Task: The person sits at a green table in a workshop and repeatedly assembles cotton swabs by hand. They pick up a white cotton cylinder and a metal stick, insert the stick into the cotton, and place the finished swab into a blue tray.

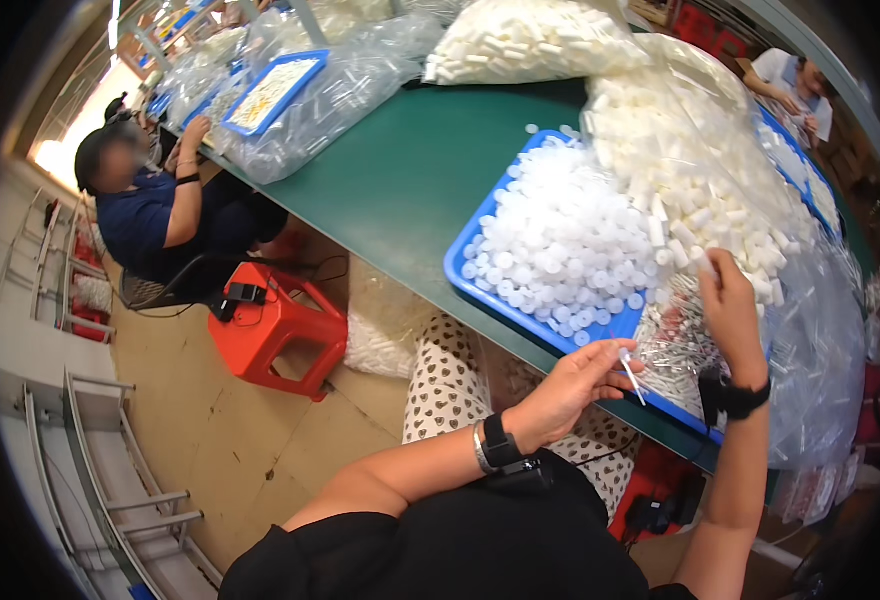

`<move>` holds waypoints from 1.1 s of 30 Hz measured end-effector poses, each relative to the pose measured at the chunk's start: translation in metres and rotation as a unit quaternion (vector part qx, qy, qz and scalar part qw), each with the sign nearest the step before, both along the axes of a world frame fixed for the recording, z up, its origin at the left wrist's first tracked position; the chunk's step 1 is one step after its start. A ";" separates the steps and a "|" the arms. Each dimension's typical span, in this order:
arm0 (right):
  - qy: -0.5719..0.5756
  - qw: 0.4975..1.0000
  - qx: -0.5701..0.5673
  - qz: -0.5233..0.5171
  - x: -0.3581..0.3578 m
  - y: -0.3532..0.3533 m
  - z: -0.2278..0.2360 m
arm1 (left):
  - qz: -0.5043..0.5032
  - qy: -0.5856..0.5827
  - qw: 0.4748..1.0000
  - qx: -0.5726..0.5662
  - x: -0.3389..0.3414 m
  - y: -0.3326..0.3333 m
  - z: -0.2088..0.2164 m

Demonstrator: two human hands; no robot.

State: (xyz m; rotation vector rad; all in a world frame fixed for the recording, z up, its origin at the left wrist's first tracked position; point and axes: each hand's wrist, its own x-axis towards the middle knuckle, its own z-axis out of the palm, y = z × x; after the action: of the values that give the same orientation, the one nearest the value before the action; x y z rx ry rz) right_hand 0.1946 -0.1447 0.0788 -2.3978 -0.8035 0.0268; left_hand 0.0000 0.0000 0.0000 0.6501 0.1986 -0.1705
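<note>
My left hand (565,393), near the table's front edge, pinches a thin rod with a white cap (633,377) that points down toward me. Over the right part of the blue tray (457,268), my right hand (732,300) has its fingertips closed at a small white cylinder, beside a heap of similar white cylinders (715,215). Translucent white round caps (550,230) are piled in the tray's left part. Thin metallic rods (672,350) lie in its right part, some with reddish tints, partly hidden by my right hand.
A green table (390,170) runs to the far left. Clear plastic bags (820,350) lie at the right, and a bag of white cylinders (530,45) at the back. A red stool (270,335) stands left of me. A co-worker (160,205) sits at the far left, another at the far right.
</note>
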 end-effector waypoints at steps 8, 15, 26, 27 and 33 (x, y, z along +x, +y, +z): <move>0.137 0.982 0.119 0.060 -0.096 -0.023 0.013 | 0.028 -0.116 0.986 0.116 0.001 -0.002 0.027; 0.426 0.871 0.246 0.007 -0.117 -0.043 -0.015 | 0.053 -0.198 0.955 0.213 0.000 -0.014 0.011; 0.394 0.910 0.117 0.045 -0.136 -0.036 -0.010 | -0.047 -0.061 0.990 0.119 -0.007 -0.007 0.007; 0.380 0.916 0.114 0.056 -0.137 -0.037 -0.014 | -0.046 -0.038 0.993 0.104 -0.008 -0.008 0.008; 0.500 0.834 0.232 0.021 -0.137 -0.045 -0.023 | -0.066 -0.013 0.994 0.090 -0.012 -0.014 0.010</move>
State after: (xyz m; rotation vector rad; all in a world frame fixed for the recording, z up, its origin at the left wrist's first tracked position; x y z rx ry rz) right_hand 0.0578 -0.1893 0.0556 -1.5512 -0.2831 0.9143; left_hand -0.0122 -0.0137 0.0098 0.8451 0.1478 -0.2733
